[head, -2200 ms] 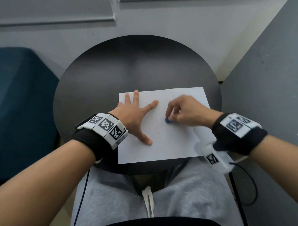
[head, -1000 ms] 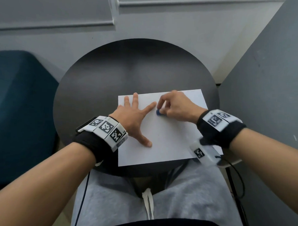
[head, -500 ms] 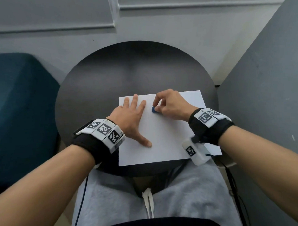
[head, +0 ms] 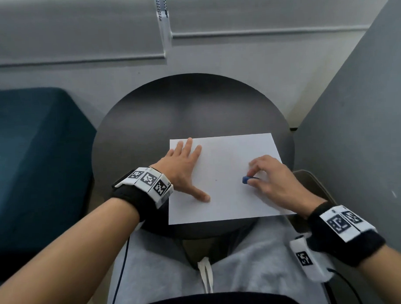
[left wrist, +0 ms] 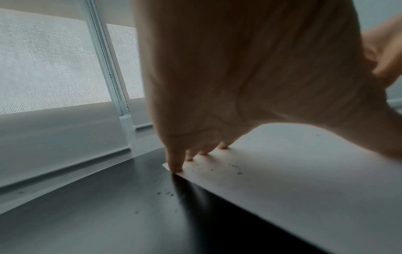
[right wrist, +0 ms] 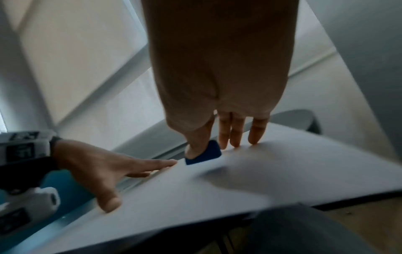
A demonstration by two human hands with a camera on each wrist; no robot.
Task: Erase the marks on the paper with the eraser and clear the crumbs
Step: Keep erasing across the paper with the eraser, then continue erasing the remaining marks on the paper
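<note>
The paper (head: 230, 173) is looking smooth and matt. The dark worktop (head: 171, 112) is showing a faint sheen. The blue eraser (head: 246, 179) is looking rubbery.

Round dark table (head: 148, 121), white paper (head: 229, 157) and scattered dark crumbs (left wrist: 166, 193) on it

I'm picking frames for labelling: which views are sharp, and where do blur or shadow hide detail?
Head view: evenly lit, sharp; eraser clear on the paper. Left wrist view: left hand dim, backlit; crumbs visible. Right wrist view: motion-blurred, right hand shadowing the paper.
</note>
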